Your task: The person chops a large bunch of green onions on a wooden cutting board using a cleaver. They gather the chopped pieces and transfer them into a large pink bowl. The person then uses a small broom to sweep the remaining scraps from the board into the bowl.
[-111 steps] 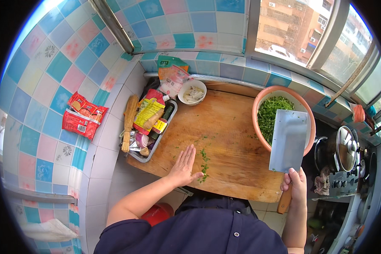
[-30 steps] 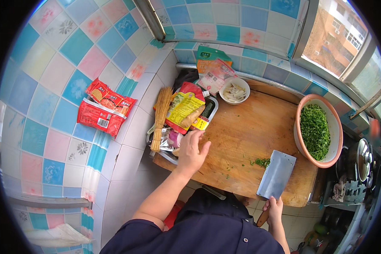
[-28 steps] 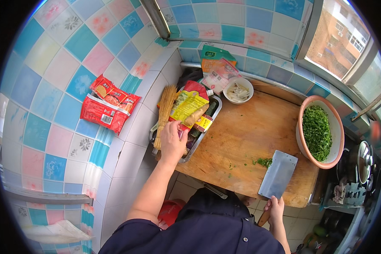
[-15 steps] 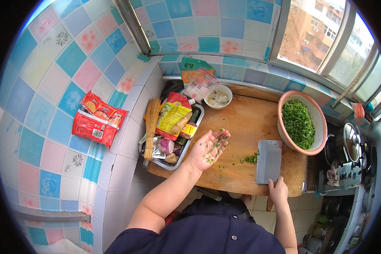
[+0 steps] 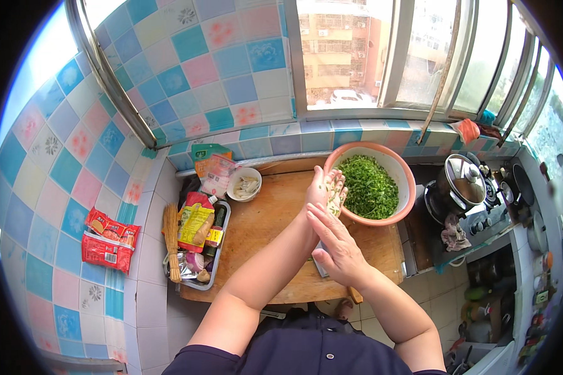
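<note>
My left hand (image 5: pixel 324 190) is raised at the near left rim of a large orange-rimmed bowl (image 5: pixel 409 187) full of chopped greens (image 5: pixel 369 187). Its fingers are stretched out, and small bits of greens cling to the palm. Just below it, my right hand (image 5: pixel 338 247) is held flat with straight fingers, the tips at the base of the left palm; it holds nothing. A cleaver lies on the wooden cutting board (image 5: pixel 263 240) beneath my right hand. Most of its blade is hidden, while its wooden handle (image 5: pixel 355 294) sticks out past the near edge.
A small white bowl (image 5: pixel 233 191) of pale pieces sits at the board's far left. Beside the board, a metal tray (image 5: pixel 214 275) holds a pouch, an onion and other food, with a straw brush (image 5: pixel 171 240) against it. A lidded pot (image 5: pixel 461 181) stands on the stove at right.
My left hand has moved right, from over the board to the bowl. My right hand has left the cleaver handle and come up to the left hand. The view has swung right.
</note>
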A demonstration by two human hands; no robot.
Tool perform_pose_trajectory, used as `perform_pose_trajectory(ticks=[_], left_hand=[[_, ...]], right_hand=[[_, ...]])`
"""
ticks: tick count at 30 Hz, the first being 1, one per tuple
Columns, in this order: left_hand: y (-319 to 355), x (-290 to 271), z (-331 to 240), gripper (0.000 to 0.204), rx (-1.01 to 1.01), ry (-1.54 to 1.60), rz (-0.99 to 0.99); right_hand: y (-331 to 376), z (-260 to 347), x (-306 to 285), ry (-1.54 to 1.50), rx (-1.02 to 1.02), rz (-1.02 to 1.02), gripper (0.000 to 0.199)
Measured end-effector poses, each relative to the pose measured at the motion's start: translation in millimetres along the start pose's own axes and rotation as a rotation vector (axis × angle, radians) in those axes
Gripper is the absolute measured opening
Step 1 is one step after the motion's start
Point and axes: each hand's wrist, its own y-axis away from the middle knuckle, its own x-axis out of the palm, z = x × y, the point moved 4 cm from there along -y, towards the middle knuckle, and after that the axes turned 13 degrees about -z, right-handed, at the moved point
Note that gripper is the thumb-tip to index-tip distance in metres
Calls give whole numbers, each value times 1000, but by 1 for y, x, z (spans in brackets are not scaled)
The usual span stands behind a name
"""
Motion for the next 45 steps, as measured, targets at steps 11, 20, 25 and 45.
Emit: perform_pose_trajectory(ticks=[11,20,25,45], left_hand=[[-22,69,41,99,-12,63,86],[-36,96,34,93,-155,-172,189],[-50,93,45,88,-256,28,288],[13,78,32,76,892,-1616,429]], right_hand=[[-43,-146,-40,33,225,-17,51],[-41,-260,-92,368,630,-143,48],[-47,-211,-57,64,515,-7,57],[-42,-187,-61,-1474,1337,-521,65]])
